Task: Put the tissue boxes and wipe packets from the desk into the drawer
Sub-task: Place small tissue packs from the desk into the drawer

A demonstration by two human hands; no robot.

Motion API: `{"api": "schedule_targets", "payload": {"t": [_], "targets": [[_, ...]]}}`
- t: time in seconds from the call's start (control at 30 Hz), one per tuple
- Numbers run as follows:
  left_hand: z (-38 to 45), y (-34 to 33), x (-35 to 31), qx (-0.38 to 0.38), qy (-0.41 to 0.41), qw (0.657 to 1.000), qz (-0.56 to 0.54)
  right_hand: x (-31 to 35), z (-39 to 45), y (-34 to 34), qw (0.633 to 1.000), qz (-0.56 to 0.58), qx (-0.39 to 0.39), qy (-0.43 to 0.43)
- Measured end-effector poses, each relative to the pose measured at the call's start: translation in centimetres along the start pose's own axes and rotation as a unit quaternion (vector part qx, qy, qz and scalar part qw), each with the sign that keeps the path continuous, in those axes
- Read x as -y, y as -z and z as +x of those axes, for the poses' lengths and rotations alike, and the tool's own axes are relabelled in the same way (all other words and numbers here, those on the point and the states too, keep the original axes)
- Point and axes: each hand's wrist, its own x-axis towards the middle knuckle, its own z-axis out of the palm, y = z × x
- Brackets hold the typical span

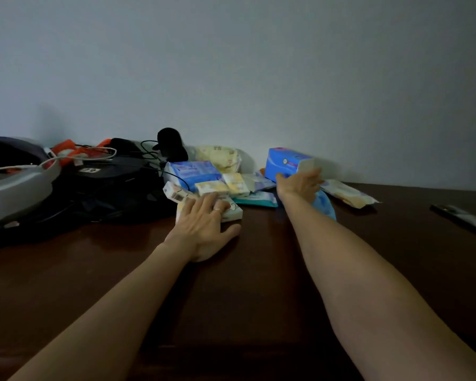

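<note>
A pile of tissue and wipe packs lies at the back of the dark wooden desk (259,270). My left hand (204,226) rests flat on a small white tissue packet (232,211), fingers spread over it. My right hand (300,185) grips a blue tissue box (283,160), lifted and tilted near the wall. Around them lie a blue tissue pack (193,171), small yellow packets (223,185), a teal wipe packet (256,199), a pale yellow pack (220,156) and a cream wipe packet (346,192). A blue packet (324,204) lies under my right wrist. No drawer is in view.
Left of the pile sit a black bag (107,188) with cables, a grey helmet-like object (14,185), orange items (72,151) and a black furry microphone (171,143). A dark flat object (462,218) lies at the right edge. A plain wall stands behind.
</note>
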Motion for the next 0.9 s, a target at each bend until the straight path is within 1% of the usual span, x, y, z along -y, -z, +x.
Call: {"api": "schedule_targets", "payload": {"t": [0.1, 0.13, 0.23, 0.3, 0.37, 0.47, 0.57, 0.63, 0.67, 0.7, 0.73, 0.77, 0.8, 0.83, 0.9], "targets": [[0.5, -0.5, 0.5, 0.007, -0.012, 1.000, -0.012, -0.8, 1.9, -1.8, 0.999, -0.023, -0.029, -0.025], [0.5, -0.5, 0.5, 0.007, -0.013, 1.000, -0.012, -0.8, 2.2, -2.2, 0.999, -0.032, -0.027, -0.029], [0.4, -0.5, 0.2, 0.000, -0.012, 1.000, -0.007, 0.2, 1.9, -2.6, 0.998, -0.061, 0.023, -0.023], [0.2, -0.3, 0.0, -0.011, -0.015, 1.000, -0.008, 0.9, 1.1, -2.3, 0.997, -0.054, 0.036, -0.032], [-0.1, -0.2, 0.0, -0.022, -0.013, 1.000, -0.018, 1.4, 0.1, -1.9, 0.999, -0.001, 0.022, -0.029], [-0.2, 0.2, -0.2, -0.031, 0.000, 0.999, -0.034, 1.2, -2.1, -0.2, 0.994, 0.108, -0.005, -0.023], [-0.3, 0.6, -0.4, -0.027, 0.012, 0.999, -0.039, -0.1, -5.9, 2.8, 0.983, 0.184, 0.002, 0.002], [-0.7, 1.3, -0.9, -0.032, 0.005, 0.998, -0.049, -1.0, -9.0, 5.2, 0.961, 0.274, 0.029, 0.011], [-1.2, 1.6, -1.1, -0.049, -0.004, 0.997, -0.057, -1.4, -10.7, 6.6, 0.944, 0.324, 0.054, 0.000], [-1.9, 1.9, -1.4, -0.086, -0.014, 0.994, -0.064, -1.7, -12.6, 7.9, 0.924, 0.373, 0.084, -0.016], [-2.7, 2.3, -1.7, -0.134, -0.014, 0.988, -0.075, -2.2, -14.4, 9.1, 0.902, 0.416, 0.113, -0.032], [-3.9, 2.8, -2.1, -0.182, 0.003, 0.977, -0.113, -2.8, -16.3, 10.3, 0.882, 0.449, 0.138, -0.048], [-5.4, 3.6, -2.7, -0.217, 0.035, 0.958, -0.182, -3.3, -18.2, 11.5, 0.865, 0.472, 0.159, -0.060], [-7.2, 4.2, -3.4, -0.231, 0.069, 0.932, -0.271, -3.9, -20.2, 12.6, 0.852, 0.488, 0.179, -0.062], [-11.0, 5.2, -5.0, -0.215, 0.106, 0.864, -0.443, -5.0, -24.2, 14.5, 0.843, 0.500, 0.199, -0.017]]}}
